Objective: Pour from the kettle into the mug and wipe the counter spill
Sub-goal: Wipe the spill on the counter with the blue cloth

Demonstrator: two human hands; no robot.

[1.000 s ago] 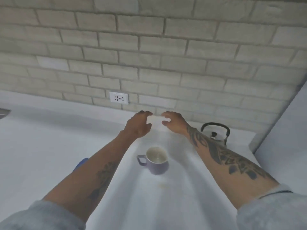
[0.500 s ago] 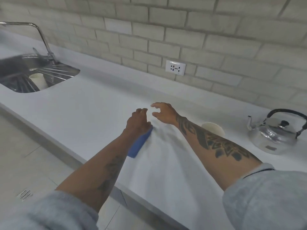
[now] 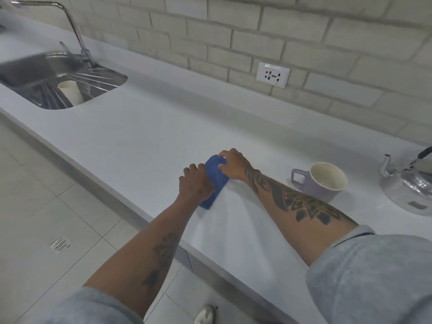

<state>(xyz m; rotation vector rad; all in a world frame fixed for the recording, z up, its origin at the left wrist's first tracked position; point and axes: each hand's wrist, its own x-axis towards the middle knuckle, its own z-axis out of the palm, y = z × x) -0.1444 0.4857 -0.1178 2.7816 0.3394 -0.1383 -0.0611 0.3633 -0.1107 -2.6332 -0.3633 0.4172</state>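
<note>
We see a blue cloth [image 3: 216,176] on the white tabletop [image 3: 145,136], a lilac mug [image 3: 320,181] with cream inside at three o'clock, a silver kettle [image 3: 409,190], grey sleeves [image 3: 374,274], and dark-patterned forearm tattoos [image 3: 301,202].

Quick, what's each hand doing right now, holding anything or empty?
Left hand: closed on the near part of the blue cloth.
Right hand: fingers pressed on the far end of the same cloth, on the counter.

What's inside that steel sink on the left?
In the sink, a pale cup stands on the ribbed metal floor near the right end. The left part is blurred, and the near rim hides what lies below it.
</note>
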